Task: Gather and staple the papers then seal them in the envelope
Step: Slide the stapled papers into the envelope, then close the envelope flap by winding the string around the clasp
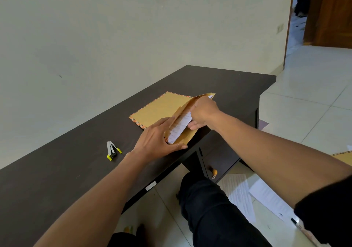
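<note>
White stapled papers (181, 126) half inside brown paper envelope (165, 107) at table's (57, 170) near edge; right fingers (193, 126) clamped on them, left fingers (167, 122) spreading its mouth.

Both arms outstretched, fingers (167, 122) curled.

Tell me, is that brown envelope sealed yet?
No. The envelope is open: its mouth gapes, white papers show inside, held by the left hand and right hand.
</note>
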`<state>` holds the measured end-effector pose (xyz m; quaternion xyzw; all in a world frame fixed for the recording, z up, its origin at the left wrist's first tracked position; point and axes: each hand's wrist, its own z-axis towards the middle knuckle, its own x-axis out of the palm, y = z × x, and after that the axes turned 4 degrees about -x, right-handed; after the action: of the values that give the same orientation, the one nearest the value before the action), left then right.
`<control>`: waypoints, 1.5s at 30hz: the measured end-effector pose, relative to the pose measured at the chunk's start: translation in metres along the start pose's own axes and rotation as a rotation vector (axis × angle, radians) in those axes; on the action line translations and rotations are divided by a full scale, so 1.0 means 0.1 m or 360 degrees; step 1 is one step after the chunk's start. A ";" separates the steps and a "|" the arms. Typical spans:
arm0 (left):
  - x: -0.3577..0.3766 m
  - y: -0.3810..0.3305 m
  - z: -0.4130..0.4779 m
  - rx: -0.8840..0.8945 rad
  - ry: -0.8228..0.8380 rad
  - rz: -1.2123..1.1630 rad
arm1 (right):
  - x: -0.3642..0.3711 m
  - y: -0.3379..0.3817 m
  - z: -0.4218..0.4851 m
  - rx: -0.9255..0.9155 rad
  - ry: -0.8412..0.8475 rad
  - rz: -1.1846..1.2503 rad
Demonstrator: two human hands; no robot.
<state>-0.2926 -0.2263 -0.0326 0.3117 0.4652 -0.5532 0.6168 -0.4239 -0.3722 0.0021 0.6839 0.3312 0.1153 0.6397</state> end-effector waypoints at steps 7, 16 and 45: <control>-0.01 0.03 -0.08 0.0009 0.0085 0.0013 | 0.27 0.06 0.06 0.0083 -0.0181 -0.0063; 0.01 0.17 -0.18 -0.0160 0.0199 0.0055 | 0.36 -0.02 0.15 -0.0290 -0.0311 -0.0790; 0.09 0.83 -0.35 -0.0751 -0.0013 0.0351 | 0.33 -0.25 0.51 -0.1044 0.0628 -0.1936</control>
<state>-0.2203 -0.1826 -0.0648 0.2058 0.5419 -0.3601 0.7310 -0.3770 -0.3942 -0.0383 0.1174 0.7113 -0.0466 0.6915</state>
